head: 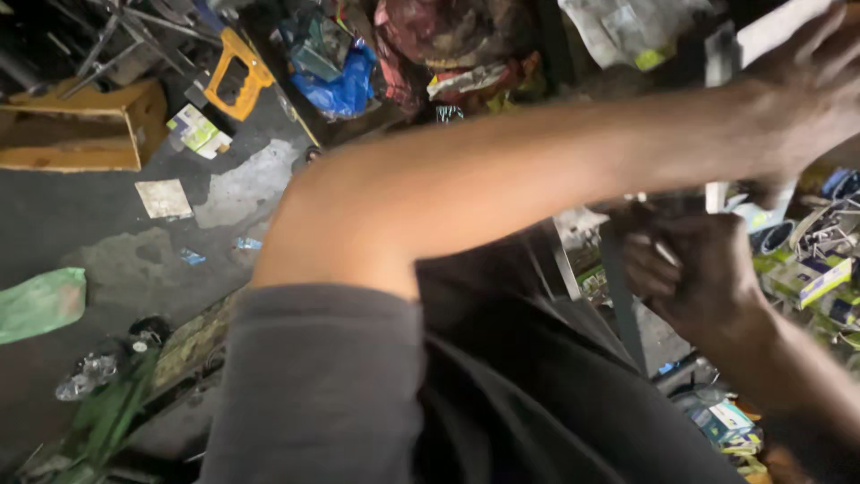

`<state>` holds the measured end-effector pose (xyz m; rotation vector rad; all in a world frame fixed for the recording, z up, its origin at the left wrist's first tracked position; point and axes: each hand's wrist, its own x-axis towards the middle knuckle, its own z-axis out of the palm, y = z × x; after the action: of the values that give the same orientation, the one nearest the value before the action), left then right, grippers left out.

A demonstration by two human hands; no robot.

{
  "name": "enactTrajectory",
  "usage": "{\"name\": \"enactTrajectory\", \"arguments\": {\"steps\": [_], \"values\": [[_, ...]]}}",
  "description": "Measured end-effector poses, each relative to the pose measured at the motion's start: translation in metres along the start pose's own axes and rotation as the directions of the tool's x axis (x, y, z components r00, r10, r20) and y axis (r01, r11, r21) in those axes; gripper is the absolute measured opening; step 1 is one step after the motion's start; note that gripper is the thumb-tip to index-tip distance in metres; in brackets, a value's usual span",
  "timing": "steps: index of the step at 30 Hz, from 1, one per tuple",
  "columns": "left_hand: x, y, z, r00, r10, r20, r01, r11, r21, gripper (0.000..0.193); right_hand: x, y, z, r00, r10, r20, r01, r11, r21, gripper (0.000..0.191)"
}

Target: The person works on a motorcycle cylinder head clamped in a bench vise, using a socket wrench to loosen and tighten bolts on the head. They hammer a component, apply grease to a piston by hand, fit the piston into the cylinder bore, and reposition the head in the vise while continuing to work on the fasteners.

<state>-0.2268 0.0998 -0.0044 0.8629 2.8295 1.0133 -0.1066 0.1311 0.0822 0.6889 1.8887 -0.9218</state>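
Grey sleeve (322, 385): it is covering your left upper arm at 6 o'clock, and the bare forearm is crossing the view toward 2 o'clock.
Left hand (806, 90): you are reaching it up at 2 o'clock, fingers spread wide and blurred; I cannot tell whether it is touching the pale board (775, 31) just beside it.
Right hand (699, 273): you are curling it narrowly at 4 o'clock around a small dark thing; it is too dim to name.
Dark upright bar (618, 287): it is standing just beside your right hand, at its 9 o'clock.
Small boxes (806, 278): they are lying in a heap at 3 o'clock, near your right hand.
Floor (81, 224): grey and stained, it is carrying a yellow handle (235, 76) at 11 o'clock, a blue bag (345, 85) at 12 o'clock, and a green bag (40, 305) at 9 o'clock.
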Motion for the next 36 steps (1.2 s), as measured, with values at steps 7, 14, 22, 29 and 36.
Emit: {"name": "enactTrajectory", "arguments": {"steps": [7,14,22,29,36], "values": [[-0.046,-0.017,-0.042,0.966,0.155,-0.208,-0.194,0.964,-0.183,0.057,-0.024,0.046,-0.012,0.912,-0.375,-0.165,0.399,0.723,0.565,0.051],[-0.227,0.037,-0.046,0.997,0.070,0.046,-0.052,0.946,-0.319,0.019,-0.058,0.017,-0.028,0.266,-0.911,0.313,0.361,-0.207,-0.909,0.065],[-0.302,0.013,0.017,0.960,-0.201,-0.194,0.086,0.874,-0.478,0.042,-0.015,-0.044,0.021,0.954,-0.030,0.299,0.262,-0.408,-0.875,0.075],[-0.265,-0.038,-0.008,0.896,0.057,-0.440,-0.101,0.992,-0.076,0.085,0.003,-0.055,0.038,0.984,0.161,0.076,0.105,-0.180,-0.978,0.073],[-0.042,-0.013,-0.014,0.996,-0.079,-0.047,0.077,0.996,-0.042,0.102,-0.007,-0.022,0.028,0.980,0.155,-0.122,-0.194,0.865,-0.462,0.042]]}}
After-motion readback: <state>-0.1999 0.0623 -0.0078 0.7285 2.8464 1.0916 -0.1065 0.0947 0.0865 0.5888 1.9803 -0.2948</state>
